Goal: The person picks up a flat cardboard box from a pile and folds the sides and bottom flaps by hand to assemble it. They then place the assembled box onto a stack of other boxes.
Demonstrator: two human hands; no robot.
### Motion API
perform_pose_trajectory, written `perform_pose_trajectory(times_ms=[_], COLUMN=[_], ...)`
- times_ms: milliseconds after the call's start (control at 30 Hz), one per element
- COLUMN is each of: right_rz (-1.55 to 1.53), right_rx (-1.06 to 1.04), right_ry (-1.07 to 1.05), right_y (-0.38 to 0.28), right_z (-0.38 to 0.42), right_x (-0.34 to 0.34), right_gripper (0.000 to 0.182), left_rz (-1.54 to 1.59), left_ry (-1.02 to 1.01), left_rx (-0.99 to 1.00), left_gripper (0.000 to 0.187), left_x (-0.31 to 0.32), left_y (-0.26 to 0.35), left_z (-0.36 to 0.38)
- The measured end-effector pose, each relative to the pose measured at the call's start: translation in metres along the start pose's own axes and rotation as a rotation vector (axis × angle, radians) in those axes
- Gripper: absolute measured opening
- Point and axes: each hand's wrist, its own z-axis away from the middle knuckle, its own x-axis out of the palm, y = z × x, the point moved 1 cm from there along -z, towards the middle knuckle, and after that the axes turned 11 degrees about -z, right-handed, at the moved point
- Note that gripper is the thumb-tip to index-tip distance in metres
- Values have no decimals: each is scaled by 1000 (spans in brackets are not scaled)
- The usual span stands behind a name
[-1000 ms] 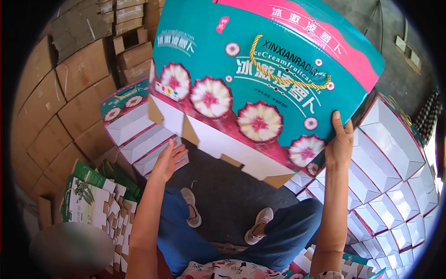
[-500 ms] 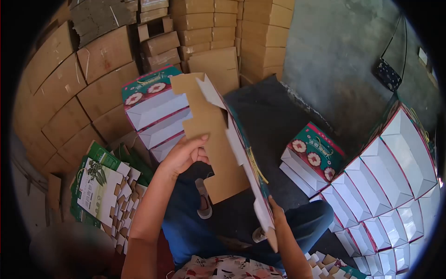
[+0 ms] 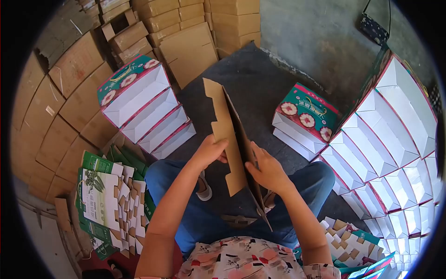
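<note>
Head view: a part-opened carton stands on edge between the two hands, above the dark floor. The left hand pinches its notched brown side, thumb on the face; the right hand meets the darker panel (whether it grips, I cannot tell). Spreading both sides evenly, clear of the tabs, should avoid stray creases.

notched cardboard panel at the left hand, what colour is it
The notched cardboard panel is brown, head view.
</note>
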Motion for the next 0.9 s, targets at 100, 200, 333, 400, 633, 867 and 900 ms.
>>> perform_pose_trajectory(times_ms=[100, 200, 333, 400, 633, 867, 900], right_rz=[47, -76, -162, -121, -69, -44, -72], right_rx=[23, 57, 103, 199, 262, 293, 323], right_ry=[99, 234, 316, 227, 175, 226, 221], right_y=[36, 60, 89, 99, 132, 149, 154], right_z=[-18, -31, -57, -72, -100, -97, -95], right_x=[8, -15, -43, -43, -11, -23, -22], right_gripper=[39, 29, 25, 27, 28, 34, 35], left_rz=[-187, -427, -1030, -980, -1371, -1408, -1403], left_ry=[59, 37, 129, 65, 287, 262, 266], left_rx=[40, -19, 216, 95, 179, 229, 237], left_gripper=[50, 66, 73, 74, 75, 73, 71], left_x=[0, -4, 6, 19, 63, 78, 81], left_y=[5, 33, 34, 41, -54, -59, -61], left_z=[-5, 11, 18, 16, -41, -61, -62])
